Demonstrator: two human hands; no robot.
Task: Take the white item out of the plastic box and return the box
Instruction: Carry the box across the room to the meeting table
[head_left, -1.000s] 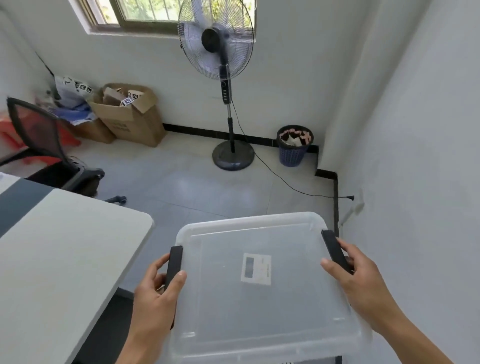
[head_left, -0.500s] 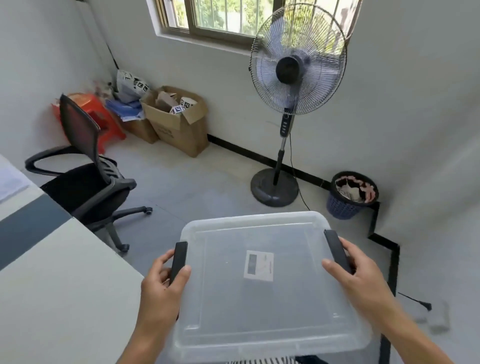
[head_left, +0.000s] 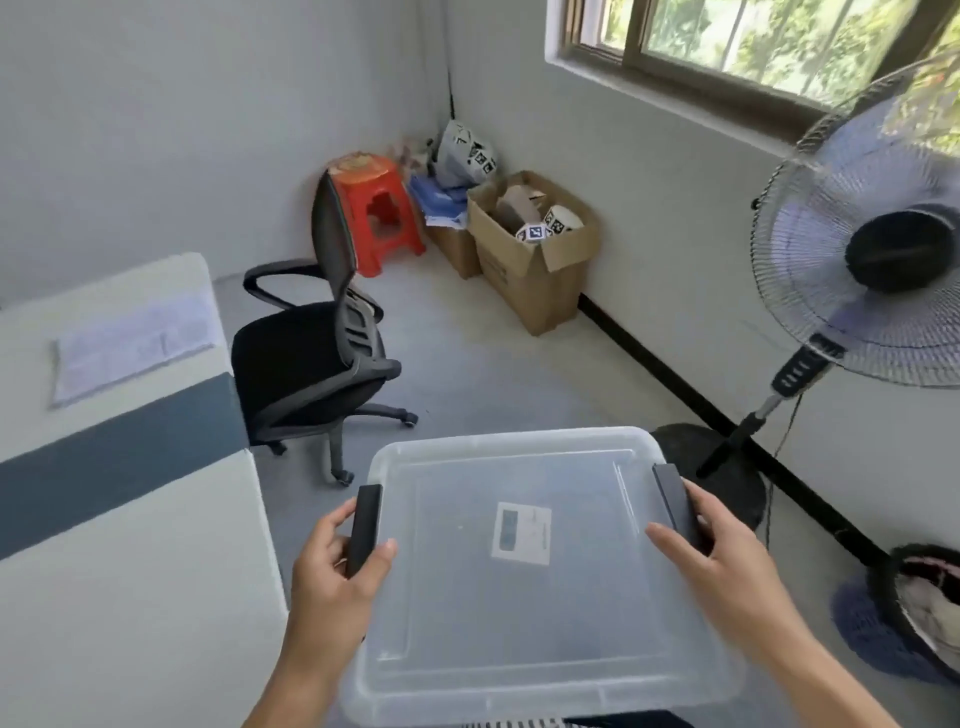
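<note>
The plastic box (head_left: 524, 566), clear with its lid on and a small label (head_left: 521, 532) on top, is held in the air near the person, above the floor. The left hand (head_left: 337, 577) is closed around the black latch (head_left: 363, 522) on its left side; the right hand (head_left: 727, 561) grips the black latch (head_left: 672, 499) on its right. To the left stands a white table (head_left: 119, 597) with a paper sheet (head_left: 130, 343). Farther off are a black office chair (head_left: 317, 332), a red stool (head_left: 379, 213), cardboard boxes (head_left: 530, 254), and on the right a standing fan (head_left: 857, 249) and a bin (head_left: 914, 618).
</note>
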